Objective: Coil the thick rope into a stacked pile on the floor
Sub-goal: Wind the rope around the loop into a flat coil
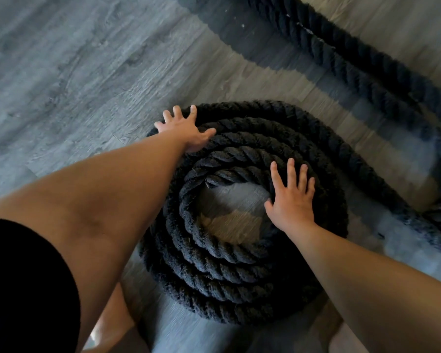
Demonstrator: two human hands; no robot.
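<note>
The grey wood-plank floor (61, 72) carries everything here. On it, close in front of the person, the thick black rope (214, 253) lies wound in a round coil, several turns stacked and nested around an open middle where bare floor shows. The rest of it leaves the coil on the right side and trails off along the floor, and a loose stretch (367, 80) runs slantwise toward the far right corner, well apart from the pile. Both bare arms reach down to the coil, with a black sleeve (23, 289) on the left one. The left hand (186, 131) lies flat on the coil's far left rim, fingers spread wide, gripping nothing. The right hand (293, 200) presses flat on the inner turns at the right of the open middle, fingers straight and splayed
</note>
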